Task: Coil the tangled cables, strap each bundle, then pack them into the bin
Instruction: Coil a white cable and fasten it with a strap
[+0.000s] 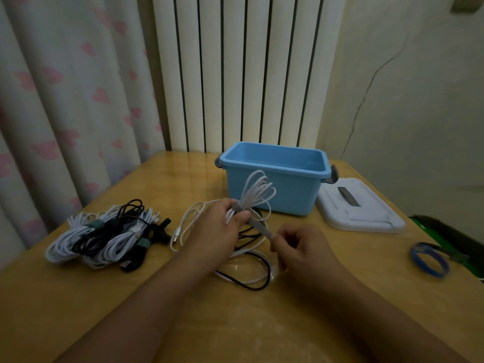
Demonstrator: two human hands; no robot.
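Observation:
My left hand (222, 226) grips a coiled white cable bundle (258, 192) held upright, its loops fanning out in front of the blue bin (275, 176). A grey strap (259, 226) wraps the bundle's middle, and my right hand (296, 247) pinches the strap's free end. Loose white and black cables (251, 273) lie on the table under both hands, a white plug end (176, 234) among them. A pile of strapped white and black bundles (104, 234) rests at the left. I can see nothing inside the open bin.
The bin's white lid (361, 208) lies flat to the right of the bin. A roll of blue strap (429, 260) sits near the table's right edge. A curtain hangs left, a radiator stands behind the wooden table (235, 323).

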